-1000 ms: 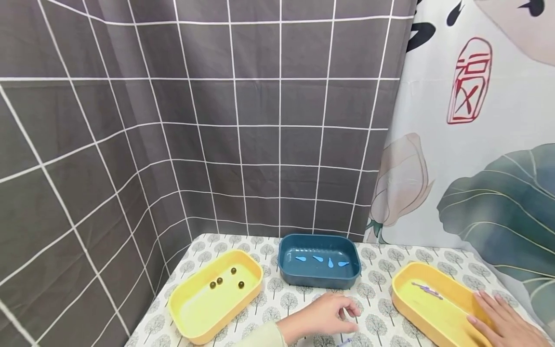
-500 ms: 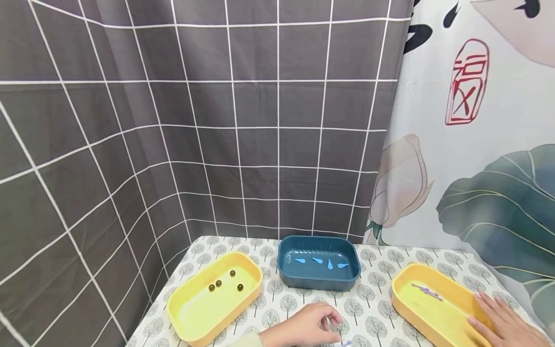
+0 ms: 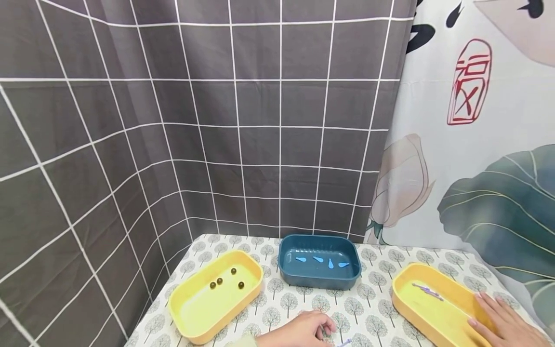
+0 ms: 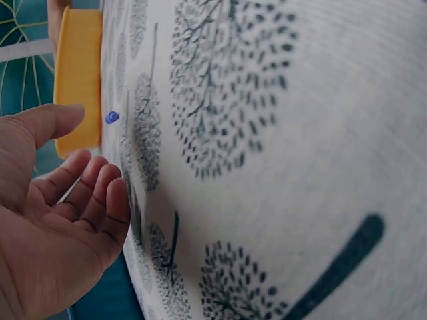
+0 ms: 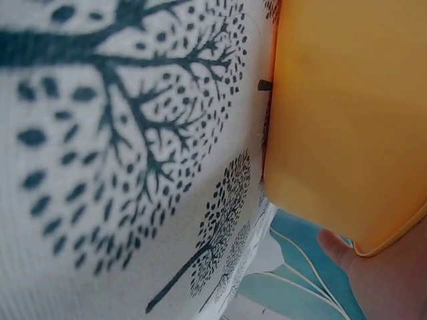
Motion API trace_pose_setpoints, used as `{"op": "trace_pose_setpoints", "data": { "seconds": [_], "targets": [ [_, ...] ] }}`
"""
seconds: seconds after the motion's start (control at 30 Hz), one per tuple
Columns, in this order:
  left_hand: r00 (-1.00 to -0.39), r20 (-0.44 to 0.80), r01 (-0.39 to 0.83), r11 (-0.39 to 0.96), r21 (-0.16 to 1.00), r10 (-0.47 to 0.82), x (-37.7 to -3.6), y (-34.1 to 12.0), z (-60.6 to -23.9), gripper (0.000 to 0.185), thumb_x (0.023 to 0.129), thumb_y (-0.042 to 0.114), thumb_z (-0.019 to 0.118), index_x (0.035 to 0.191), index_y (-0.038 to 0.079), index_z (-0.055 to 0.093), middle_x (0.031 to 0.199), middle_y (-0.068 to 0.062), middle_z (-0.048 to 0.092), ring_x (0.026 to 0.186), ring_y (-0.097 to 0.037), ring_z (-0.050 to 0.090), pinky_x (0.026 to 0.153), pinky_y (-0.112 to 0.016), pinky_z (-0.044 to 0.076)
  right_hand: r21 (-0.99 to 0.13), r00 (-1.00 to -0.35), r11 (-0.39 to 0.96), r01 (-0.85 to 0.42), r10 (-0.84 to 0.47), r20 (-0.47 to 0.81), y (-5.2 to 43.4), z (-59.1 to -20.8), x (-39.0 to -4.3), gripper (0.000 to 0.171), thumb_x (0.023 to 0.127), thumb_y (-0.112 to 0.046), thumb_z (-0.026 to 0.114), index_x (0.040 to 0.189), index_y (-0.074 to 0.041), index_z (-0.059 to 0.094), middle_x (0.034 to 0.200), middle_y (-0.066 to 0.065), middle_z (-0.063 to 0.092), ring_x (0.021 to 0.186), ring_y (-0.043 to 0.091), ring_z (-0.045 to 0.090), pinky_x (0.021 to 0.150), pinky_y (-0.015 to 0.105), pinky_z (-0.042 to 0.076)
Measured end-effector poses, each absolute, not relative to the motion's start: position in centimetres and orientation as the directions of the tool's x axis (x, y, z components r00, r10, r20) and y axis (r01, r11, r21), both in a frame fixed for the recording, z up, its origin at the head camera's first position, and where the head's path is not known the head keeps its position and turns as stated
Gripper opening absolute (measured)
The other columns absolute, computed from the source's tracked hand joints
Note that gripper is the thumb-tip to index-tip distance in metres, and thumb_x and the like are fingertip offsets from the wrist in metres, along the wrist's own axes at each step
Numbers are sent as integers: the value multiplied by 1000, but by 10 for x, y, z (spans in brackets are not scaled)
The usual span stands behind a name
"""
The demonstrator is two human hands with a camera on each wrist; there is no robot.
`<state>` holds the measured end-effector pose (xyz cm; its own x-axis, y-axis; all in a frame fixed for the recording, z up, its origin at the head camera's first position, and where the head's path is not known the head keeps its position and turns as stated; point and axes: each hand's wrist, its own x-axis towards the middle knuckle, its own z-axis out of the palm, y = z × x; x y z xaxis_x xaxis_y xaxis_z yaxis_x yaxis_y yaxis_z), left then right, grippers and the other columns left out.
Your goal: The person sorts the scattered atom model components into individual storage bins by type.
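In the head view my left hand (image 3: 303, 330) hovers low over the tablecloth, fingers loosely bent and holding nothing. Near it lies a thin purple stick (image 3: 345, 342) on the cloth, cut off by the bottom edge; only its small end shows in the left wrist view, where thumb and fingertips are apart. My right hand (image 3: 505, 324) holds the side of the right yellow tray (image 3: 409, 308), thumb inside and fingers along the outer rim. Thin purple sticks (image 3: 427, 291) lie in that tray. The right wrist view shows its outer wall, with most of the hand hidden behind.
At the left stands another yellow tray (image 3: 195, 320) with several dark marbles (image 3: 241, 285). A dark blue tray (image 3: 321, 280) at the back holds several light-blue teardrop-shaped pieces (image 3: 331, 263). Tree-patterned cloth (image 3: 288, 302) covers the table. Grey checked (image 3: 260, 144) and flower-printed curtains hang behind.
My left hand has drawn left and down, toward the near edge, away from the purple stick. The right hand and the trays stay where they were.
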<state>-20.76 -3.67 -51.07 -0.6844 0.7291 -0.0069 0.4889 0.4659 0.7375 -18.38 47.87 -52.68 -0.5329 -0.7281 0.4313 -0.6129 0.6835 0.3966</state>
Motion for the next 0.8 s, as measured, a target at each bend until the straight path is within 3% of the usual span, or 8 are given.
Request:
{"op": "trace_pose_setpoints", "data": {
  "seconds": [0.23,0.47,0.8],
  "targets": [
    [-692,-7,483,470,739,722,-208,-37,-516,22,89,17,77,109,12,69,94,19,59,78,12,50,76,-11,45,401,-505,671,-624,-738,448,479,-529,-185,105,77,-78,64,158,-20,33,169,19,11,157,28,-4,126,37,-9],
    [-706,-16,473,488,733,708,-209,-36,-518,23,87,17,79,107,14,69,93,19,58,79,11,49,78,-12,44,388,-545,703,-596,-709,448,476,-527,-182,105,75,-77,67,159,-23,33,169,15,11,157,25,-5,125,33,-10],
    [-707,-27,574,595,563,707,-207,-27,-514,16,84,19,80,98,20,73,84,20,51,78,10,45,75,-12,39,394,-558,714,-578,-699,448,477,-530,-184,104,77,-76,66,160,-27,29,172,6,-1,157,23,-10,124,30,-12]
  ]
}}
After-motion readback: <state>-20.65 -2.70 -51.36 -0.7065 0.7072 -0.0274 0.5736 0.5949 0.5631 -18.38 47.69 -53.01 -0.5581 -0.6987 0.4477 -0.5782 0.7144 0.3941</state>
